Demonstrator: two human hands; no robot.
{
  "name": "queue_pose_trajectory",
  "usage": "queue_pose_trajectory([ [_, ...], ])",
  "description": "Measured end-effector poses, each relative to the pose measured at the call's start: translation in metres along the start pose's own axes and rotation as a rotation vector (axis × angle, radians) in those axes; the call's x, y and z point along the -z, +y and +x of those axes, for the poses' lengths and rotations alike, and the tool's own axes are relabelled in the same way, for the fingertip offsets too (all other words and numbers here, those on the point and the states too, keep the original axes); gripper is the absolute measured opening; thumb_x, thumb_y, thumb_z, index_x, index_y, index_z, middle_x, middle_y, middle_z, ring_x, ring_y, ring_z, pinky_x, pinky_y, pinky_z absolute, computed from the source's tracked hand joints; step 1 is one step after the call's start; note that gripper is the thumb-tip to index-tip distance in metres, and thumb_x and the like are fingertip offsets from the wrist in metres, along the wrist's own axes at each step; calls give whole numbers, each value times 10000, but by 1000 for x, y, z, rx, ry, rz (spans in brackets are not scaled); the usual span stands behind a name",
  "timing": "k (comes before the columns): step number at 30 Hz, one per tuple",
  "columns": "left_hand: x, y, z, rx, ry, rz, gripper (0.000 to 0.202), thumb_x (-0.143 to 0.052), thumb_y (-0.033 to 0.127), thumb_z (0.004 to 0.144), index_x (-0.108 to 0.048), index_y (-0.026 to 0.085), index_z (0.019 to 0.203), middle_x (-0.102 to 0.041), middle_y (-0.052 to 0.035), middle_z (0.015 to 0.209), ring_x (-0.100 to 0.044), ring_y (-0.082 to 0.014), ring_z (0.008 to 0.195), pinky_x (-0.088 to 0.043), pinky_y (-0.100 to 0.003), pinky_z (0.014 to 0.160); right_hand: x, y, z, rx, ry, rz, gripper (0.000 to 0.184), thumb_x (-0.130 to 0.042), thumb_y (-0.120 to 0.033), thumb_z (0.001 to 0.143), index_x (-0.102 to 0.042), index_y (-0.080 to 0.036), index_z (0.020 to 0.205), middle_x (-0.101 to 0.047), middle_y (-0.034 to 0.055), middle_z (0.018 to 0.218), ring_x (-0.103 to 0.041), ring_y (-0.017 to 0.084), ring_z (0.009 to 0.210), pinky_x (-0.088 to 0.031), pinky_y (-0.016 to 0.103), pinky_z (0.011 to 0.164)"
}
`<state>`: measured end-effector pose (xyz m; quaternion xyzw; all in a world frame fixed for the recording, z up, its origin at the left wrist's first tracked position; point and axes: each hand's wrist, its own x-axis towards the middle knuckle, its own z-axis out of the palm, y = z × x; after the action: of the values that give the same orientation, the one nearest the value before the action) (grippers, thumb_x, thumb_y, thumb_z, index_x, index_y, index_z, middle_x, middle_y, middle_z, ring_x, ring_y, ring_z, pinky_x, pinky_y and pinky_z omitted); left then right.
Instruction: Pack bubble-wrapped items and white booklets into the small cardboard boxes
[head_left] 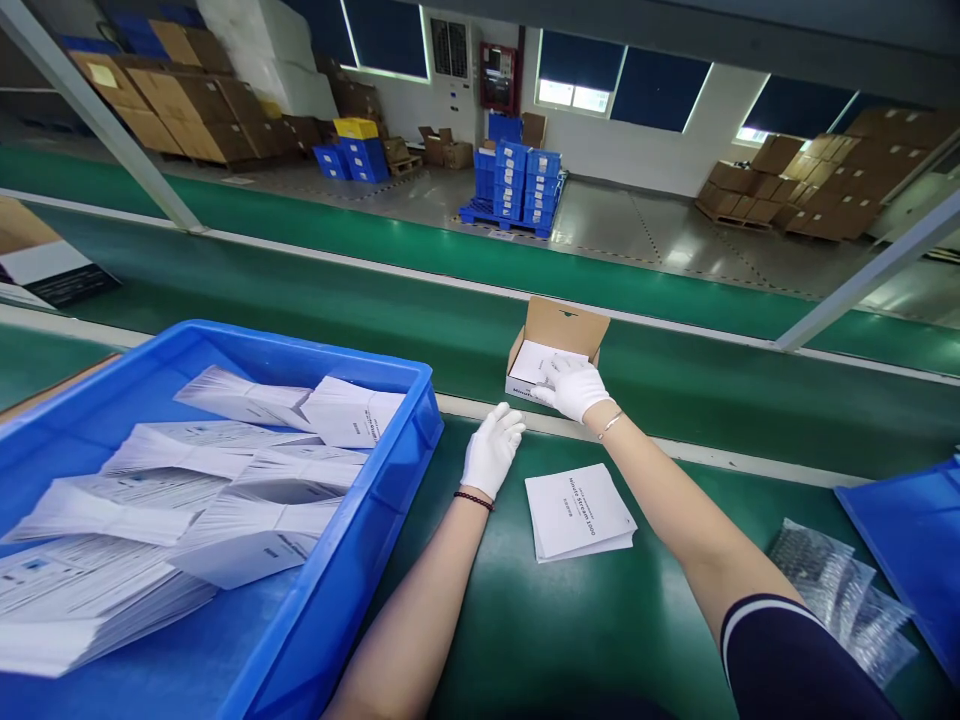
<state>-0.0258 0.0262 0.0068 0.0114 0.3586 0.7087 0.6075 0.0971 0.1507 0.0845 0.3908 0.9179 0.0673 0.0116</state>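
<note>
Right hand (pixel 568 387) is touching paper (pixel 534 358) inside the box (pixel 564 328), grip unclear; loosely open left hand (pixel 492 449) and booklets (pixel 577 512) are lying before it, seemingly handy.

White booklets (pixel 577 510), blue tray (pixel 375 540)

A bin (pixel 367 530) stands at the left of the tabletop (pixel 555 635), with bundles of leaflets (pixel 266 475) inside it. Right of the bin, a booklet stack (pixel 579 512) lies on the tabletop, nearer the person than the open box (pixel 566 325), which sits on the belt (pixel 720 410) just past the edge strip. The right hand (pixel 574 385) is over the box's front; the left hand (pixel 493 448) is between bin and box. Far right, bubble-wrap bags (pixel 817 580) lie beside a second bin (pixel 915 550). Behind the belt, stacked crates (pixel 517 185) stand on the floor (pixel 622 220) between carton piles.
</note>
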Motion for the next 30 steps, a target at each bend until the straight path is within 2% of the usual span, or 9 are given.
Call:
queue_pose_trajectory([
  [4, 2, -5, 1, -38, -28, 44, 367, -462, 284, 938, -569, 99, 1236, -659, -143, 1045, -619, -130, 729, -511, -263, 698, 1, -10, -69, -143, 73, 75, 437, -493, -505, 1014, -544, -172, 1293, -589, 144, 1100, -528, 317, 1001, -407, 384, 817],
  [8, 4, -11, 2, -109, -92, 129, 358, -511, 270, 912, -578, 87, 1213, -666, -129, 959, -631, -132, 720, -496, -251, 683, -22, -12, -153, -357, -123, 284, 862, -699, -636, 807, -366, -192, 1467, -564, 169, 1116, -559, 355, 949, -449, 396, 730],
  [10, 4, -13, 1, -139, -106, 173, 351, -530, 279, 898, -594, 94, 1189, -669, -128, 951, -638, -135, 725, -493, -253, 684, -39, 1, -186, -511, -199, 461, 993, -757, -528, 767, -223, -183, 1530, -571, 161, 1107, -580, 341, 925, -463, 390, 722],
  [13, 4, -15, -1, -166, -117, 240, 349, -557, 297, 869, -615, 116, 1162, -677, -120, 949, -643, -138, 725, -490, -259, 683, -56, 29, -219, -757, -168, 805, 819, -668, -311, 826, -263, -105, 1508, -626, 70, 922, -610, 259, 853, -474, 352, 780],
  [17, 5, -19, -4, -245, -205, 385, 416, -618, 338, 819, -615, 126, 1177, -691, -114, 975, -657, -150, 756, -482, -259, 694, -52, 39, -232, -793, -89, 903, 540, -558, -418, 913, -514, -99, 1347, -633, 80, 963, -598, 265, 958, -450, 377, 897],
  [21, 10, -24, -5, -315, -295, 566, 482, -616, 422, 826, -612, 123, 1203, -693, -128, 1029, -670, -172, 807, -486, -273, 733, -41, 12, -226, -749, -179, 706, 916, -663, -574, 840, -244, -140, 1530, -500, 210, 1280, -536, 379, 1105, -435, 473, 914],
  [24, 13, -25, -5, -342, -319, 635, 500, -589, 458, 849, -605, 131, 1227, -692, -133, 1052, -673, -179, 829, -491, -282, 755, -42, 2, -222, -771, -213, 779, 1037, -762, -403, 780, -122, -127, 1547, -532, 215, 1247, -559, 380, 1072, -459, 455, 880],
  [27, 12, -23, -8, -350, -334, 674, 498, -581, 472, 856, -614, 139, 1226, -690, -140, 1074, -676, -189, 849, -495, -291, 774, -44, 10, -223, -787, -49, 1003, 656, -650, -303, 830, -405, -125, 1413, -628, 128, 1103, -595, 307, 1009, -471, 397, 870],
  [30, 7, -21, -15, -354, -432, 727, 534, -565, 493, 861, -599, 135, 1255, -675, -153, 1127, -675, -209, 906, -500, -309, 817, -41, 18, -224, -786, 171, 1148, 270, -549, -380, 873, -611, -168, 1028, -662, 80, 982, -618, 283, 913, -499, 371, 794],
])
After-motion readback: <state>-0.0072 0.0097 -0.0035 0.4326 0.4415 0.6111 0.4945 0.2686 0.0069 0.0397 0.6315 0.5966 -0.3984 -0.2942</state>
